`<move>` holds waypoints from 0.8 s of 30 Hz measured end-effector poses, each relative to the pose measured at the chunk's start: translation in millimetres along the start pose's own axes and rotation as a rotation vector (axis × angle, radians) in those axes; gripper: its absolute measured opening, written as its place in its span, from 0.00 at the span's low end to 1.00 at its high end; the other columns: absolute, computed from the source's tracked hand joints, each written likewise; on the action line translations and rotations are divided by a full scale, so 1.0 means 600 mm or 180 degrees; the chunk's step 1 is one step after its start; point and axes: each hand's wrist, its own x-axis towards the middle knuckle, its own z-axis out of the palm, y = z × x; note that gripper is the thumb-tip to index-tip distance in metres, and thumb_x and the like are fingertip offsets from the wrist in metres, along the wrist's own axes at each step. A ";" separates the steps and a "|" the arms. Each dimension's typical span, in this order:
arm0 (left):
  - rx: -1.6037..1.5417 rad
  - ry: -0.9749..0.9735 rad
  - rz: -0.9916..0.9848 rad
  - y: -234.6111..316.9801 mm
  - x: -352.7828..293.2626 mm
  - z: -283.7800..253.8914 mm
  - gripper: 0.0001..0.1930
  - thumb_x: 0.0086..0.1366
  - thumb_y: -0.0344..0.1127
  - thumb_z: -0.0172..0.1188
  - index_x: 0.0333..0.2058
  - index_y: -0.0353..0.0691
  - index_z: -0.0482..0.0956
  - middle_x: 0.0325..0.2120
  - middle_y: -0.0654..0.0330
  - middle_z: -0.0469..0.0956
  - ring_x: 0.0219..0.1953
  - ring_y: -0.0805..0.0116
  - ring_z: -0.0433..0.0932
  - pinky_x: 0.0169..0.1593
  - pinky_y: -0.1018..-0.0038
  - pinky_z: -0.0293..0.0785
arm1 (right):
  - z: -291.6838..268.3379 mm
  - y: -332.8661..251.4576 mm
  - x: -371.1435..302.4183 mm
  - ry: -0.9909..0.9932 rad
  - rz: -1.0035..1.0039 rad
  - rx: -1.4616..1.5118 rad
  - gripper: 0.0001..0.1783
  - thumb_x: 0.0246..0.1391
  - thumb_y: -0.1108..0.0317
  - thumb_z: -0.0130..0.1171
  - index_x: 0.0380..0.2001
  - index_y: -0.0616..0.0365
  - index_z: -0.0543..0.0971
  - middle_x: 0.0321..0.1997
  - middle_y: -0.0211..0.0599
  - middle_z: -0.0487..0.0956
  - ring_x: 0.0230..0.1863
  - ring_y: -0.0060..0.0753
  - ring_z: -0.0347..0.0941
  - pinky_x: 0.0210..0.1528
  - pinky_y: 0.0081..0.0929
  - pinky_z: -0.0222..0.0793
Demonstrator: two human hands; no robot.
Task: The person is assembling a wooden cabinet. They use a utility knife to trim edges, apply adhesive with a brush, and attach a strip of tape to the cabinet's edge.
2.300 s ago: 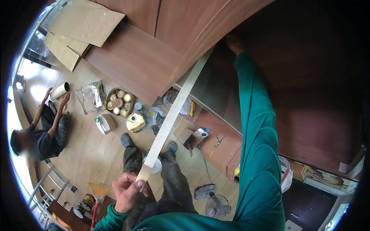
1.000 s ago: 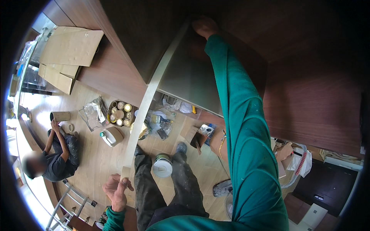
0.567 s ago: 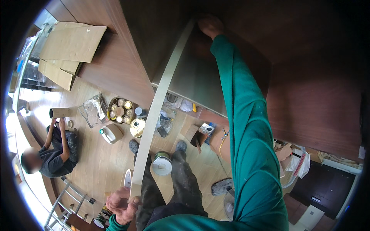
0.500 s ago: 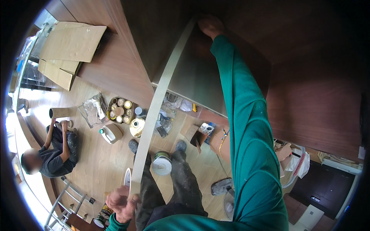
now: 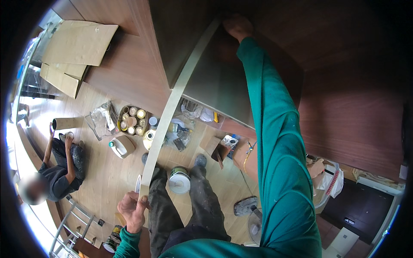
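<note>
Low in front of me, my left hand (image 5: pixel 132 210) is pinching the pale strip (image 5: pixel 165 115) between thumb and fingers. The white loop (image 5: pixel 138 184) beside it is showing narrower than a moment ago, so I am probably turning that end. The strip is running up past the dark cabinet (image 5: pixel 219 86), looking slim, smooth and bowed, toward my right hand (image 5: pixel 238 28), whose grip I cannot tell.
</note>
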 end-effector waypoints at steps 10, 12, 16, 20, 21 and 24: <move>0.0089 0.0035 0.0077 -0.009 0.000 -0.003 0.12 0.67 0.33 0.67 0.28 0.34 0.76 0.20 0.60 0.80 0.20 0.75 0.78 0.25 0.78 0.73 | 0.007 -0.003 0.008 -0.0061 0.0406 0.0513 0.25 0.66 0.48 0.43 0.61 0.33 0.78 0.66 0.36 0.76 0.65 0.50 0.72 0.66 0.49 0.69; 0.0175 0.0026 0.0006 -0.011 0.000 -0.002 0.09 0.66 0.28 0.64 0.27 0.33 0.75 0.22 0.60 0.77 0.21 0.74 0.77 0.25 0.77 0.74 | 0.002 -0.008 0.006 -0.0069 0.0725 0.0672 0.25 0.65 0.46 0.44 0.61 0.33 0.78 0.66 0.36 0.76 0.65 0.51 0.72 0.66 0.48 0.69; 0.0247 0.0026 -0.0006 -0.014 0.002 -0.002 0.09 0.66 0.26 0.63 0.27 0.33 0.74 0.22 0.60 0.76 0.21 0.73 0.77 0.25 0.76 0.75 | -0.005 -0.013 0.004 0.0193 0.0263 0.0587 0.28 0.63 0.40 0.47 0.61 0.32 0.78 0.65 0.36 0.77 0.64 0.51 0.73 0.65 0.49 0.69; 0.0488 0.0029 0.0041 -0.016 0.002 -0.006 0.09 0.66 0.27 0.64 0.27 0.33 0.74 0.22 0.60 0.76 0.20 0.74 0.76 0.25 0.77 0.74 | 0.000 -0.002 0.005 -0.0024 0.0633 0.0786 0.31 0.61 0.37 0.50 0.63 0.34 0.77 0.65 0.37 0.77 0.64 0.52 0.72 0.66 0.49 0.68; 0.0611 0.0024 0.0088 -0.016 0.002 -0.008 0.09 0.66 0.27 0.64 0.27 0.33 0.74 0.21 0.60 0.76 0.20 0.74 0.76 0.25 0.77 0.74 | 0.005 0.001 0.004 0.0010 0.0576 0.0857 0.32 0.61 0.37 0.50 0.63 0.34 0.76 0.65 0.37 0.77 0.65 0.53 0.72 0.66 0.49 0.67; 0.0608 0.0001 0.0041 -0.014 -0.001 -0.011 0.10 0.66 0.28 0.64 0.27 0.34 0.74 0.21 0.61 0.76 0.20 0.74 0.76 0.25 0.77 0.74 | 0.017 0.004 0.005 0.0502 0.0378 -0.0130 0.24 0.62 0.44 0.52 0.50 0.44 0.86 0.52 0.39 0.85 0.56 0.48 0.79 0.60 0.42 0.74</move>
